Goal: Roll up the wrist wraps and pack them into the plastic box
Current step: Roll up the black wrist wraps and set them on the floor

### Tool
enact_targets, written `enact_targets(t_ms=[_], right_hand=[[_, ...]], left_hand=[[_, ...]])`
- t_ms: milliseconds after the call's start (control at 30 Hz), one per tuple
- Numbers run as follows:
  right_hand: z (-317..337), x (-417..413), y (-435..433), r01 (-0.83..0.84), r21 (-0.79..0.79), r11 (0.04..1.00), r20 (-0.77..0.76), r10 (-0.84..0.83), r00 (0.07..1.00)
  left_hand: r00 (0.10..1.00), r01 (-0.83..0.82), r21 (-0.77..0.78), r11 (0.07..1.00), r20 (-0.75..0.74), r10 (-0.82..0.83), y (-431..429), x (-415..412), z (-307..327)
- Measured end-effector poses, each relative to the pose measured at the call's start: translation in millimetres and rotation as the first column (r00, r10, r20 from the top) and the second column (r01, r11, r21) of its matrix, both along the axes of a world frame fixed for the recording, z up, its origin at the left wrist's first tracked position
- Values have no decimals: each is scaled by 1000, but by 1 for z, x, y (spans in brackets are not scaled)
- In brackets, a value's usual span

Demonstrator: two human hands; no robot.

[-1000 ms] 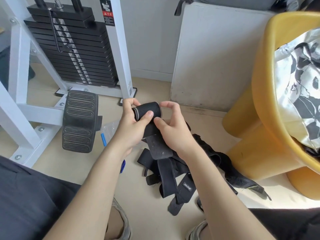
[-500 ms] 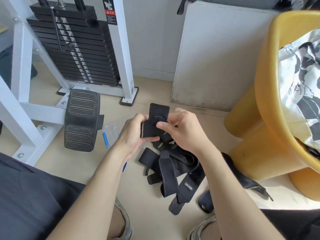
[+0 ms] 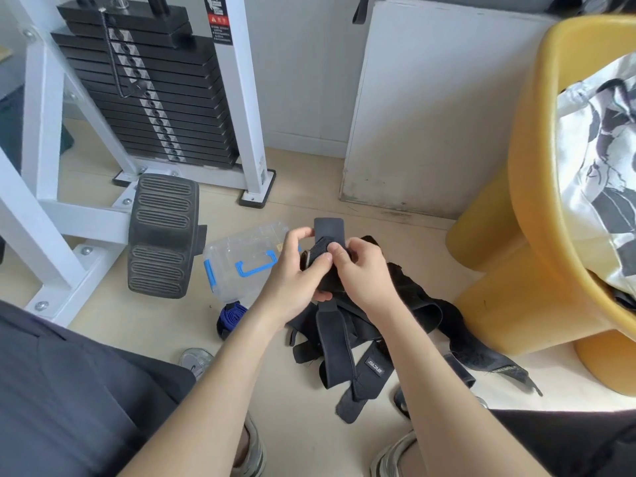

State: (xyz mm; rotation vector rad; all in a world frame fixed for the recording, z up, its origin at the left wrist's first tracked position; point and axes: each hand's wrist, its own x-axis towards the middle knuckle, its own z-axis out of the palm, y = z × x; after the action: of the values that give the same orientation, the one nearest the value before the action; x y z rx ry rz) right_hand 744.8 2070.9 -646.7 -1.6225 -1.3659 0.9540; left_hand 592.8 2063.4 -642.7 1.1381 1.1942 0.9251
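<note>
Both hands hold a black wrist wrap (image 3: pixel 328 230) in mid-air above the floor. My left hand (image 3: pixel 296 270) grips its rolled part from the left, and my right hand (image 3: pixel 364 273) pinches it from the right, thumb on the roll. A flat end of the wrap sticks up above my fingers. Under my hands lies a loose pile of black wraps (image 3: pixel 347 349). The clear plastic box (image 3: pixel 241 259) with blue handle and latches lies on the floor just left of my left hand. A rolled blue wrap (image 3: pixel 232 316) sits in front of the box.
A white weight machine (image 3: pixel 137 98) with a black ribbed footplate (image 3: pixel 161 235) fills the left. A yellow chair (image 3: pixel 523 235) holding patterned cloth stands on the right, a white panel (image 3: pixel 430 115) behind. My knees and shoes are at the bottom edge.
The view and my hands dropped slightly, bringing the plastic box and blue roll into sight. The wrap's flat end stood up, and my fingers shifted around the roll.
</note>
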Motion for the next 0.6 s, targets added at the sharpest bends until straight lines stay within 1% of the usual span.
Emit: enact_targets(t_ms=[33,67,100,133,167,200,233,300,400,500,533,600], right_hand=[[-1,-1,1,-39,-67,997,-20,38,999],[-3,-3,2,-60,-136,989,-74,51,996],[-6,-5,1,-73,-203,976,-164,40,986],[-9,-6,0,-92,-272,958,-285,11,958],[-11,-7,-3,-130,-337,932,-413,-23,910],[-13,-7,-5,-175,-385,906,-513,-53,857],[-17,-6,-7,-202,-410,890,-567,-75,820],[-25,-5,-8,-190,-410,892,-593,-103,798],[-36,-10,-12,-80,-386,919,-601,-185,777],[-45,-16,-17,-10,-436,900,-647,-306,698],[-47,-18,-18,-27,-468,883,-652,-325,685],[-49,-19,-21,-121,-552,825,-641,-327,695]], left_hand=[[1000,7,-16,1000,-9,-7,0,-1,-1],[999,21,-31,999,-26,-22,-1,-3,-2],[996,45,-35,998,-71,-48,-1,-4,-3],[984,79,-31,996,-155,-83,0,-4,-2],[958,117,-24,993,-261,-120,1,-4,-2],[926,147,-21,989,-349,-145,1,-4,-3],[903,160,-30,987,-399,-158,1,-4,-4],[891,160,-73,984,-419,-176,0,-3,-7],[871,201,-124,972,-431,-235,0,-4,-15],[835,260,-172,950,-454,-311,1,-8,-20],[834,267,-182,946,-447,-322,0,-10,-23],[821,287,-190,939,-457,-343,-2,-14,-29]])
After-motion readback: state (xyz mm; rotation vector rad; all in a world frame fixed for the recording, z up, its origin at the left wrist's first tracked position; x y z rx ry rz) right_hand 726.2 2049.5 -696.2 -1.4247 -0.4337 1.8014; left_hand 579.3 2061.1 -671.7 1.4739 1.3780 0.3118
